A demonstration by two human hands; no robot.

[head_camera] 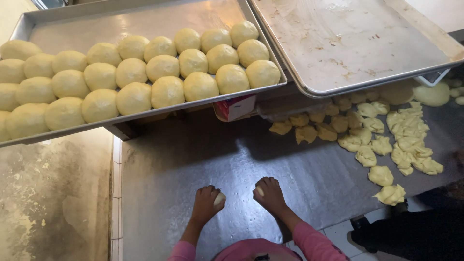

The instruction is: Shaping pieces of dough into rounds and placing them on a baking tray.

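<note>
Spreading across the lower and middle frame, the dark metal table (193, 159) carries everything else. In the upper left, a long metal tray (145, 21) sits filled with rows of smooth, round, pale yellow dough balls (164, 67), packed so that they touch one another. In the upper right, a second tray (357, 43) lies bare but smeared, its near corner overhanging the table. Beneath and to the right of it, a loose scatter of torn dough pieces (386, 140) covers the right side of the table, rough and uneven in shape. Between the two trays, a small red and white carton (235, 107) peeks out from under the filled tray's edge.

At the lower centre, the left hand (207, 203) is cupped down on the table, its grip curled around a small dough lump (220, 198) that shows at the thumb side. Just beside it, the right hand (269, 193) is cupped the same way, its grip closed over another small lump (260, 190), only a sliver visible. Both hands are near each other but apart, with pink sleeves (309, 241) at the bottom edge.
</note>
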